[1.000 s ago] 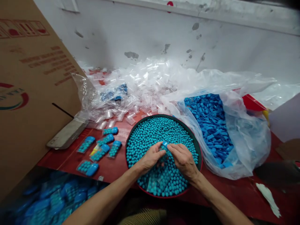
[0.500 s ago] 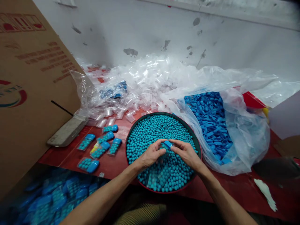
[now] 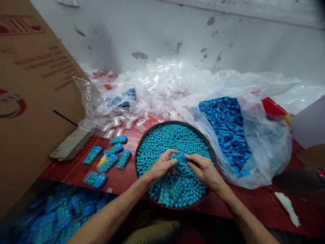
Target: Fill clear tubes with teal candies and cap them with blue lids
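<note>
Above a round tub (image 3: pixel 183 206) full of small turquoise balls (image 3: pixel 170 134), my hands meet close together. My left hand (image 3: pixel 160 167) pinches a small clear case (image 3: pixel 174 157) with turquoise balls showing in it, partly hidden by the fingers. Between the thumb and fingers of my right hand (image 3: pixel 206 169) is a blue plastic cap (image 3: pixel 183 158), held at the case's right end. Whether the cap touches the case, I cannot tell. More clear cases lie on the balls below my hands.
Several filled, blue-capped cases (image 3: pixel 92 155) lie left of the tub, with many more in a pile (image 3: pixel 61 213) below the table edge. Loose clear cases (image 3: pixel 157 91) spread behind. At right, a plastic bag (image 3: pixel 266 149) holds blue caps (image 3: pixel 225 132). A cardboard box (image 3: pixel 33 101) stands left.
The blue cap has tilted and shifted slightly right with my right hand. My left fingers have curled further around the case, and its turquoise balls now show more.
</note>
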Motion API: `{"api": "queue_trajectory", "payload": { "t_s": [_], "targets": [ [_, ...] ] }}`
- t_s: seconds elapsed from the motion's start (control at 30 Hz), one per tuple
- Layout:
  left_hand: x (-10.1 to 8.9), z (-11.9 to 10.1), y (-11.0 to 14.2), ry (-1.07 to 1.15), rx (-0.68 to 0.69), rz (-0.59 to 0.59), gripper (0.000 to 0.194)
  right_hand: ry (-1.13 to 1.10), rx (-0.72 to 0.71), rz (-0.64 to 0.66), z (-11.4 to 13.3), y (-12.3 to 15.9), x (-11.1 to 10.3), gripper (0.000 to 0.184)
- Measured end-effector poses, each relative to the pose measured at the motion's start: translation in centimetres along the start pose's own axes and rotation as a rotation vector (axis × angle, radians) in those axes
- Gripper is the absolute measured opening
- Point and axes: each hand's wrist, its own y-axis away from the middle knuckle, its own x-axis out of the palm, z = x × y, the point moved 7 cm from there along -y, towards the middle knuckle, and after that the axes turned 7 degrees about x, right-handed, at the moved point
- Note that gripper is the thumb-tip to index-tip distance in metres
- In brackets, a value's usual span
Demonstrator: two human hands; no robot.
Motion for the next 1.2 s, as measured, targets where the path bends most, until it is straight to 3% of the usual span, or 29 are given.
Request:
{"api": "queue_trajectory", "payload": {
  "t_s": [0.1, 0.27, 0.37, 0.47, 0.6, 0.77, 0.97, 1.2],
  "targets": [
    [0.0, -0.2, 0.0, -0.062, 0.000, -0.002, 0.033, 0.079, -0.014, 0.075, -0.4, 0.3, -0.6, 0.022],
    [0.5, -0.7, 0.1, -0.120, 0.047, 0.019, 0.025, 0.055, -0.034, -0.021, -0.5, -0.1, -0.5, 0.025],
    [0.4, -0.5, 0.1, -0.111, 0.035, 0.010, 0.024, 0.123, -0.095, 0.046, -0.5, -0.1, 0.5, 0.026],
    [0.1, -0.2, 0.0, -0.102, 0.010, 0.006, 0.025, 0.197, -0.073, 0.105, -0.9, 0.2, 0.2, 0.024],
    [0.3, 0.0, -0.1, -0.073, 0.019, 0.045, 0.029, 0.041, 0.021, -0.033, -0.7, 0.2, -1.1, 0.021],
    [0.2, 0.1, -0.1, -0.059, 0.050, 0.019, 0.040, -0.194, 0.126, -0.161, -0.3, -0.4, 0.7, 0.019],
    [0.5, -0.3, 0.0, -0.071, 0.080, 0.043, 0.051, -0.216, 0.136, -0.160, -0.3, -0.4, 1.2, 0.020],
    [-0.2, 0.3, -0.2, -0.115, 0.111, -0.051, 0.033, -0.158, 0.042, -0.071, 0.0, -0.5, 2.3, 0.020]
  ]
}}
